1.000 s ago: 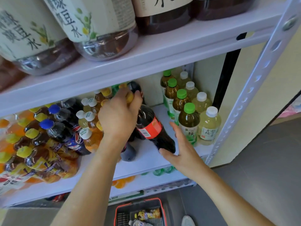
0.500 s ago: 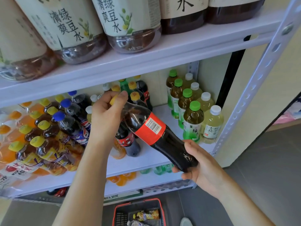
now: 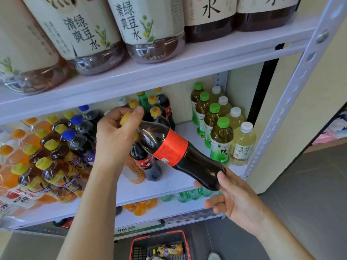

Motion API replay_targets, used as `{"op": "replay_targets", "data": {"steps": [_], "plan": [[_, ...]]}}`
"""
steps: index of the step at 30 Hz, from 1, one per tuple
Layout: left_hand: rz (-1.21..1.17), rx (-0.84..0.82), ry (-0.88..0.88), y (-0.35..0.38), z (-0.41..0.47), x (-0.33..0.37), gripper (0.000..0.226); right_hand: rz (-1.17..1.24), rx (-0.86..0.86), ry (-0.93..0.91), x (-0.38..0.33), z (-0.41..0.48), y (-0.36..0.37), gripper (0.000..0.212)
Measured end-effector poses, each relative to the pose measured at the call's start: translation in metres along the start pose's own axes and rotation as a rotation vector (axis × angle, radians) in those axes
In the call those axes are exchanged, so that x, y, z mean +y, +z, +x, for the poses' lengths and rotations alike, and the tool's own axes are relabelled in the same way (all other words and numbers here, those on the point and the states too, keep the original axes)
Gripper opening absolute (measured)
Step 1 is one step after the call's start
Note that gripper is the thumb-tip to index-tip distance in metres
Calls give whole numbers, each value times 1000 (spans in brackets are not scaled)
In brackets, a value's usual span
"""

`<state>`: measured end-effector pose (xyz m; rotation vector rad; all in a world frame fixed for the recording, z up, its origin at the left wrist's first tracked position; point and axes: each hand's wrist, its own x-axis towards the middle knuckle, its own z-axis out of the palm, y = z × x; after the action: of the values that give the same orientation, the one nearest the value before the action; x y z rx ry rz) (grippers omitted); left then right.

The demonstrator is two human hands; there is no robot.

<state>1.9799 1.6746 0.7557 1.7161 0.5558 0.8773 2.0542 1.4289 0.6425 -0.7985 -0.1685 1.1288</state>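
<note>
Dark cola bottle point(image 3: 170, 147) is slung tilted between my hands, left hand point(image 3: 114, 139) curled round its neck, right hand point(image 3: 238, 199) pinching its base, so next I reckon it drops into the basket point(image 3: 169, 237) below them.

Bright, even daylight – soft shadows, mild glare on bottles point(image 3: 154, 51), wide-angle bending at the edges
</note>
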Motion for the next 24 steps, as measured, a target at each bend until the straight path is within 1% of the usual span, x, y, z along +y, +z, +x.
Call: {"op": "replay_targets", "data": {"steps": [2, 4, 6, 8, 10, 11, 14, 16, 18, 20, 22, 24], "plan": [[50, -100, 6, -4, 1, 1, 25, -39, 22, 43, 0, 0, -1, 61], [9, -260, 39, -7, 1, 6, 14, -75, 45, 109, 0, 2, -2, 64], [-83, -402, 56, -10, 0, 10, 19, -102, 81, 171, -1, 6, -2, 69], [-80, -442, 90, -10, -2, 14, 24, -127, 121, 209, -2, 9, -3, 75], [-28, -415, 102, -6, -5, 18, 28, -115, 155, 187, -3, 13, -6, 76], [10, -380, 99, -3, -6, 20, 31, -89, 163, 163, -3, 14, -6, 73], [193, -225, 152, 7, -6, 23, 38, 11, 128, 94, -2, 17, -4, 55], [259, -135, 178, 12, -5, 25, 41, 32, 98, 59, 0, 17, -2, 46], [304, -75, 190, 16, -3, 25, 44, 19, 77, 31, 2, 18, -2, 39], [341, -42, 191, 19, -2, 25, 44, -13, 101, 15, 4, 19, -2, 34], [390, -30, 172, 21, 0, 25, 45, -52, 155, 9, 7, 21, -1, 36], [434, -53, 154, 22, 4, 25, 43, -81, 202, -6, 10, 23, -3, 44]]}}
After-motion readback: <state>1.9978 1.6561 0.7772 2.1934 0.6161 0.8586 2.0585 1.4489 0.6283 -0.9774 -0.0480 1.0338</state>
